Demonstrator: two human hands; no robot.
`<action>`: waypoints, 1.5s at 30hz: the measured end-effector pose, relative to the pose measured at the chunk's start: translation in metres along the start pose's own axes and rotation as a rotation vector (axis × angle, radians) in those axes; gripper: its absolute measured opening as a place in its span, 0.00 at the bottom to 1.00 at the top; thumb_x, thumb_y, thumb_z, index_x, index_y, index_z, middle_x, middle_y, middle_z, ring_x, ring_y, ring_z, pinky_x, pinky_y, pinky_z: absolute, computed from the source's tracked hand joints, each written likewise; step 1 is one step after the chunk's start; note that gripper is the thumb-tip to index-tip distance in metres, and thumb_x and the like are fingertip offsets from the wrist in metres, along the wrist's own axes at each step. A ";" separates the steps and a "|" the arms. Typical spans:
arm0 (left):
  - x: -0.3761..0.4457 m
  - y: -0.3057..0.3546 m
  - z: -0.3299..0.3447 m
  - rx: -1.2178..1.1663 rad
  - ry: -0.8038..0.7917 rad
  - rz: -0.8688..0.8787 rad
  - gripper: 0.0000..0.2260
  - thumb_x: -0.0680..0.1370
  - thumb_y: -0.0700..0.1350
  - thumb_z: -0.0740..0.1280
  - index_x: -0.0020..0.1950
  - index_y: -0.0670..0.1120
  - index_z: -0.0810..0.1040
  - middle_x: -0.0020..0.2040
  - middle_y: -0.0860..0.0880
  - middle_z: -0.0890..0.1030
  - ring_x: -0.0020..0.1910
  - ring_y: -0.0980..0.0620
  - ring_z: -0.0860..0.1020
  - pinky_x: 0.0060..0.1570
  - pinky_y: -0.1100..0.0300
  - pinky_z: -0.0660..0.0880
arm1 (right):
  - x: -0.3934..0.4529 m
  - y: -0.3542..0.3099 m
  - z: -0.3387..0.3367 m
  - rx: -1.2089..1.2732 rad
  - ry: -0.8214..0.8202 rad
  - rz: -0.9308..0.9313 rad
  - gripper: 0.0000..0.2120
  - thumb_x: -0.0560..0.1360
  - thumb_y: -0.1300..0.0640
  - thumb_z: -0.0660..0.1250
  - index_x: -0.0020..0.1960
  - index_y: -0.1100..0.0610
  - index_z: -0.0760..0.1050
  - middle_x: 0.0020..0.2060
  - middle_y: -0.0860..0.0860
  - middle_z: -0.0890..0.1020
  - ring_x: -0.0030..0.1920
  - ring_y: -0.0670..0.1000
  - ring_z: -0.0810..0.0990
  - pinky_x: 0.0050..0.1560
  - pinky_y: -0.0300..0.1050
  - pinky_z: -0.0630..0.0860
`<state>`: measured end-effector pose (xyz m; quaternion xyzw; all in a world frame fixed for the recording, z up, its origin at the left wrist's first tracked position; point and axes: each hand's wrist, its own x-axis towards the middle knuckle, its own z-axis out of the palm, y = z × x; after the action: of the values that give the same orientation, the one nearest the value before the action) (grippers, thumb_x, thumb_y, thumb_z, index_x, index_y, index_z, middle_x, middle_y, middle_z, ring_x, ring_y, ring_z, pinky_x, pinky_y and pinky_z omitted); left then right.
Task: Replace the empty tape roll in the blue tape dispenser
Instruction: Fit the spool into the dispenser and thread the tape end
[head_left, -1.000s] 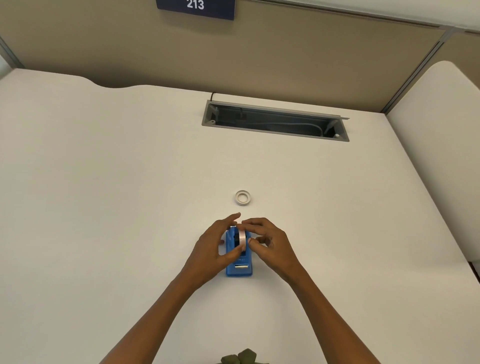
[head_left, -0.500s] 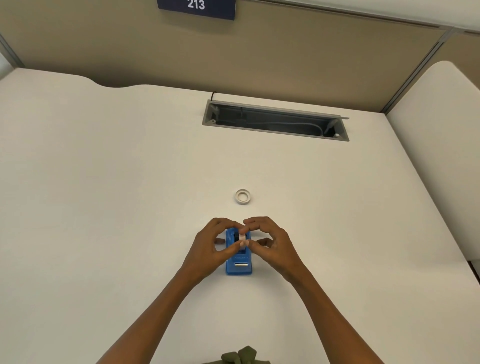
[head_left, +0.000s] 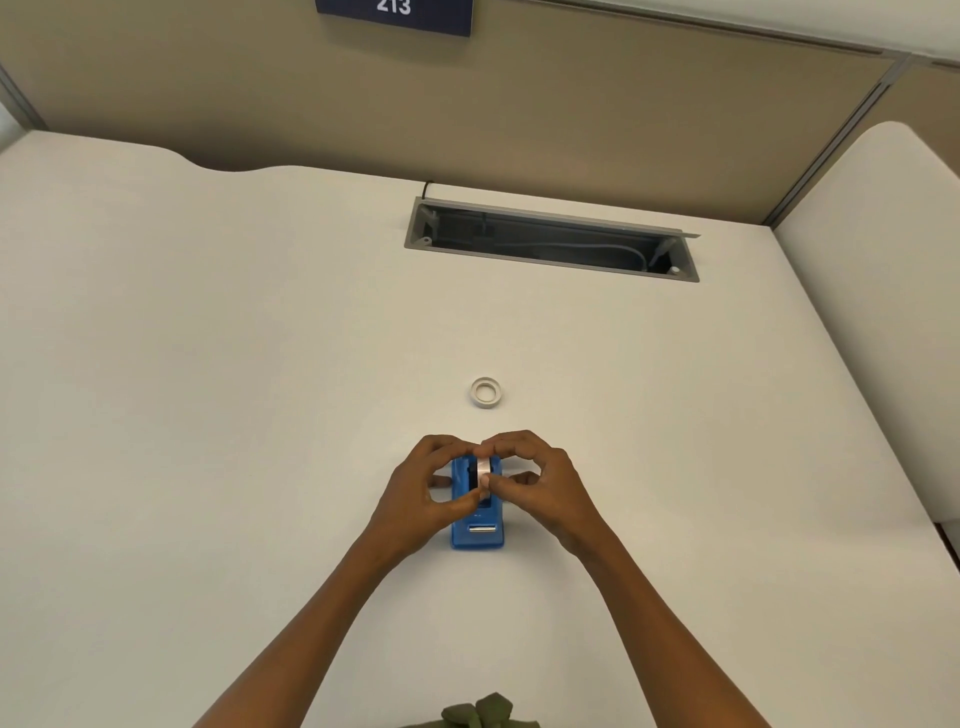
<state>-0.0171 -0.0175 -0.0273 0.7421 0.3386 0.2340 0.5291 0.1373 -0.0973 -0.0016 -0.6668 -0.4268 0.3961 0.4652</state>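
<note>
Head view: blue tape dispenser (head_left: 477, 525) sits low-centre on the counter (head_left: 208, 389), long axis running away from the camera, metal cutter end nearest. Both hands meet over its far half. Left hand (head_left: 415, 499) and right hand (head_left: 545, 488) are each clamped on the tape roll (head_left: 484, 470), fingertips on either side, thumbs low; roll stands on edge, pale translucent band, partly down in the dispenser's slot with a black part beside it. Whether it's fully seated — can't tell, fingers cover the sides. Hands hide most of the dispenser's far end and both flanks. Just beyond the hands, apart from them, a small white ring (head_left: 487, 392) lies flat on the counter: thin-walled, hollow, looks like a bare core. Nothing between ring and dispenser. Further back a rectangular grey metal cable tray (head_left: 550, 260) is recessed in the counter, lid open, pale cable inside. Counter is matte off-white, smooth, wavy back-left edge. Beige fabric-look partition (head_left: 260, 93) behind, dark blue sign (head_left: 395, 13) reading 213 at top edge. Second off-white surface (head_left: 883, 312) to the right, rounded corner. Olive fabric (head_left: 483, 712) at bottom edge. Dispenser body is glossy moulded plastic, rounded corners.
</note>
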 end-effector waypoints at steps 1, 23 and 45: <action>0.000 0.000 0.000 -0.005 -0.003 -0.001 0.20 0.67 0.49 0.72 0.52 0.67 0.70 0.54 0.63 0.72 0.53 0.69 0.73 0.45 0.77 0.73 | 0.001 -0.001 0.000 0.019 0.000 0.009 0.11 0.69 0.63 0.73 0.51 0.55 0.81 0.50 0.48 0.81 0.52 0.45 0.79 0.46 0.39 0.79; -0.001 -0.003 -0.001 -0.028 -0.011 -0.025 0.21 0.70 0.44 0.74 0.60 0.55 0.74 0.54 0.60 0.71 0.53 0.59 0.75 0.46 0.77 0.73 | 0.010 -0.008 0.004 0.160 0.059 0.134 0.03 0.73 0.60 0.69 0.46 0.56 0.81 0.43 0.50 0.84 0.49 0.48 0.81 0.47 0.43 0.78; -0.004 -0.003 -0.001 -0.070 -0.018 -0.008 0.23 0.70 0.41 0.74 0.56 0.63 0.71 0.55 0.63 0.71 0.54 0.66 0.74 0.47 0.77 0.73 | -0.002 0.000 -0.001 -0.001 -0.018 0.036 0.14 0.74 0.66 0.66 0.57 0.57 0.80 0.55 0.51 0.79 0.56 0.46 0.77 0.48 0.34 0.78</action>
<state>-0.0213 -0.0198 -0.0295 0.7237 0.3285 0.2368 0.5588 0.1380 -0.0992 -0.0015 -0.6709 -0.4190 0.4102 0.4539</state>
